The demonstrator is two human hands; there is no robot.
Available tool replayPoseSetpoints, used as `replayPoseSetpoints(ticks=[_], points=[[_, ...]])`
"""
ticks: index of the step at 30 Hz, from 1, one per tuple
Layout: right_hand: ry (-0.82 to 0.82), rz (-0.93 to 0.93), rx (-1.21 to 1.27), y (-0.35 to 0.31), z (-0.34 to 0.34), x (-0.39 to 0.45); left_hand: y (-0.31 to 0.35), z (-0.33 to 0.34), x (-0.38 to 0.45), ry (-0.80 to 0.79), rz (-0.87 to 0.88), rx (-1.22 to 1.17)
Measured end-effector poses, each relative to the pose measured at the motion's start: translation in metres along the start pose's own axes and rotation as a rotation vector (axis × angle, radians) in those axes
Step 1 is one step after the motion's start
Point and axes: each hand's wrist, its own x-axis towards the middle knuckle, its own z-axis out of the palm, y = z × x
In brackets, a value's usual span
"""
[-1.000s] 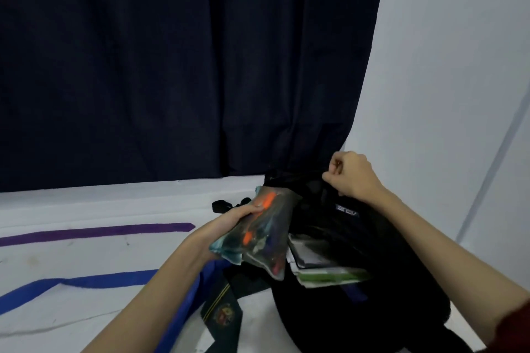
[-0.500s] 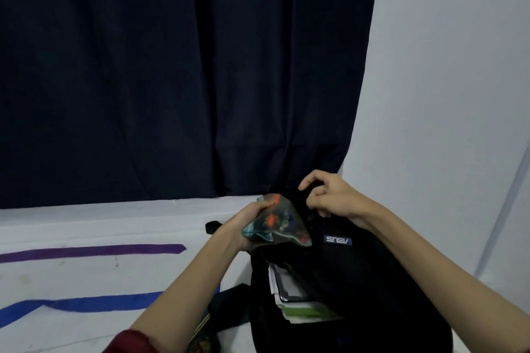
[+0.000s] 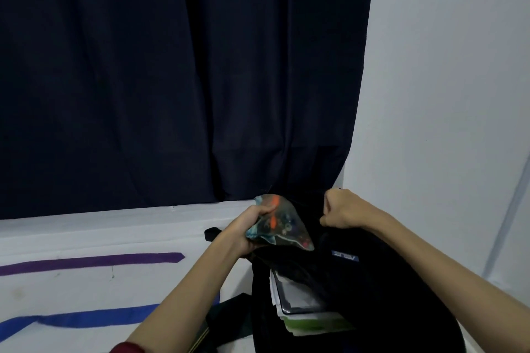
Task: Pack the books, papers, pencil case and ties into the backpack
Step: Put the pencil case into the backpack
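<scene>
Your right hand [image 3: 341, 210] is gripping the black backpack [image 3: 372, 295] top to hold its mouth wide while your left hand [image 3: 246, 231] is clutching the translucent pencil case [image 3: 282, 226] just over the opening, above the books [image 3: 301, 306] inside.

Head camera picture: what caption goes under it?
Left hand holds pencil case over open black backpack; right hand grips its top.

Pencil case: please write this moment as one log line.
left hand grips pencil case | right hand holds backpack top | books inside
</scene>
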Motion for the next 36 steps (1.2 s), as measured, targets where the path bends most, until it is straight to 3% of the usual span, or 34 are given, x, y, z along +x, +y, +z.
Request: replayPoseSetpoints(ticks=[3,7,10,12,17,20,23,29,36], points=[[-0.106,-0.005,0.214,-0.005,0.0,-0.006,0.002,0.002,0.003,0.022,0.042,-0.03],[-0.095,0.014,0.528,-0.014,-0.004,-0.01,-0.004,0.016,0.003,0.021,0.067,-0.085],[-0.151,0.03,0.644,-0.022,-0.001,-0.014,-0.018,0.029,0.016,0.099,0.191,-0.074],[-0.179,-0.005,0.662,-0.028,0.005,-0.017,-0.026,0.039,0.018,0.155,0.216,-0.066],[-0.113,-0.039,0.669,-0.024,-0.003,-0.015,-0.016,0.025,0.013,0.009,0.143,0.032],[-0.12,-0.051,0.636,-0.017,-0.011,-0.014,-0.008,0.007,0.019,0.082,0.213,0.151],[-0.131,-0.081,0.607,-0.014,-0.01,-0.011,-0.002,0.006,0.019,0.027,0.202,0.136],[-0.022,-0.07,0.65,-0.009,-0.02,0.001,-0.016,0.027,0.021,0.003,0.191,0.221],[-0.168,-0.088,0.559,0.004,-0.023,-0.001,-0.014,0.023,0.025,-0.044,0.237,0.144]])
